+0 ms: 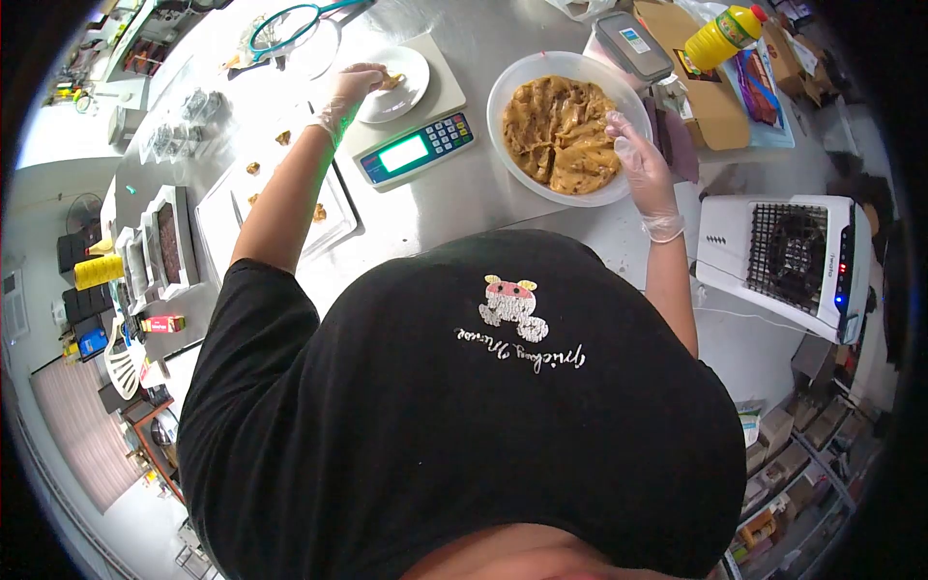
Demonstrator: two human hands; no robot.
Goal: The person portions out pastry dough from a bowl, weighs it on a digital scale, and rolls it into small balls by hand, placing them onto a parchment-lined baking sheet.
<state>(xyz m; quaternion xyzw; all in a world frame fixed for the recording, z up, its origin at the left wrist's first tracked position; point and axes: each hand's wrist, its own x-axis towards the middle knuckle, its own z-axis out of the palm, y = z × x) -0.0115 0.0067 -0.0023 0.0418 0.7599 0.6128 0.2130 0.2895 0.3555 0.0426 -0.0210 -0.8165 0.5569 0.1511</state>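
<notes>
My left hand, in a clear plastic glove, is closed with a small lump of brown dough at its fingertips, over a white plate. The plate rests on a digital scale with a lit green display. To the right stands a wide white bowl of chunky tan-brown dough. My right hand, also gloved, is at the bowl's right rim. Its fingers are stretched out, and no object shows in them; whether they touch the dough is hard to tell.
A tray with several small dough lumps lies left of the scale. Behind are a teal-rimmed racket-shaped object, a lidded grey container, a cardboard box and a yellow bottle. A white air cooler stands right.
</notes>
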